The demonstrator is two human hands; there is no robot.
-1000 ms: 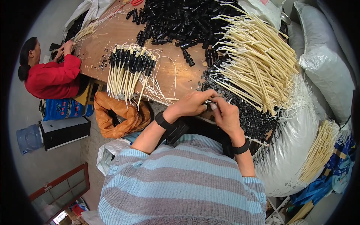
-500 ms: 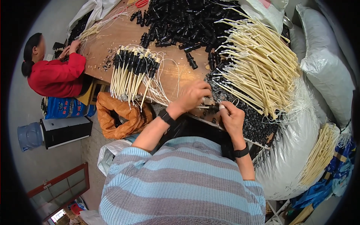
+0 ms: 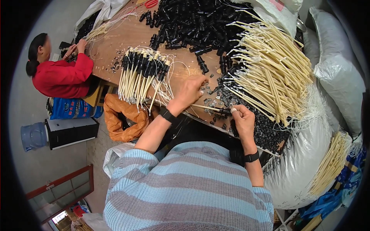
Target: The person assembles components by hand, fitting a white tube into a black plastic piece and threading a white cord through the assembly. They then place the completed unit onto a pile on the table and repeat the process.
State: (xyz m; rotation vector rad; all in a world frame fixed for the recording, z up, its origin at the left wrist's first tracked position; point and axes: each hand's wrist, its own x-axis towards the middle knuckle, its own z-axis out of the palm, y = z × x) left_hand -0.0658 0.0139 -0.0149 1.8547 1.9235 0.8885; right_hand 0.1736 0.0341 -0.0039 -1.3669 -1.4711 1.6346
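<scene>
Just in from the table's front edge lies a thin cream rod (image 3: 204, 107), its right end fitted with a black piece (image 3: 221, 111). My right hand (image 3: 243, 120) is closed beside that end, thumb and finger pinching a white cord (image 3: 231, 105) that shows as a small loop. Farther left and higher, my left hand (image 3: 189, 92) hovers over the table with its fingers curled together; what they hold, if anything, is hidden. To its left sits a bundle of cream rods with black fittings (image 3: 144, 67), trailing white cords.
Black fittings (image 3: 192, 27) are heaped at the back. Cream rods (image 3: 273, 69) pile up on the right, above small dark pieces (image 3: 266, 133). An orange sack (image 3: 123, 119) stands below the table's left side. A co-worker in a red top (image 3: 63, 77) works at far left.
My left hand has drawn away from the black-fitted rod end, up and to the left, so my hands are farther apart. My right hand stays by the rod end. The view has shifted slightly.
</scene>
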